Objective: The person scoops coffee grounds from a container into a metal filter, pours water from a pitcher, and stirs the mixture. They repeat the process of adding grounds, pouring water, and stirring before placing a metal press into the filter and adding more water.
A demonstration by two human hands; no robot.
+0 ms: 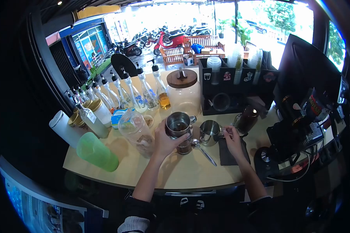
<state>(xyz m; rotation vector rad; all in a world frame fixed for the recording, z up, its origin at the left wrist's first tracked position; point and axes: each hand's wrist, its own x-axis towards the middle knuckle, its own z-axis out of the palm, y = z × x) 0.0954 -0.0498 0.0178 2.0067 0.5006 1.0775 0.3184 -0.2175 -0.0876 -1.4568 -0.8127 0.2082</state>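
Observation:
My left hand (168, 143) is wrapped round a metal cup (179, 119) with a short handle on its right side. Below the cup shows a clear vessel (184, 146) with dark brown contents, overlapped in part by my fingers. My right hand (232, 140) closes on the handle of a steel pitcher (209, 132) standing on the counter. Between the two vessels lies a metal spoon (204, 152), bowl toward the back. Under my right hand is a dark folded cloth (228, 154). A tall clear plastic jug (137, 130) stands close left of my left hand.
A green tumbler (98, 152) leans on the counter (206, 176) at left. Pump bottles (143, 93) line the back beside a wooden-lidded glass jar (183, 95). A black cup organizer (239, 77), dark glass jug (246, 119) and scale-like black device (265, 160) stand at right.

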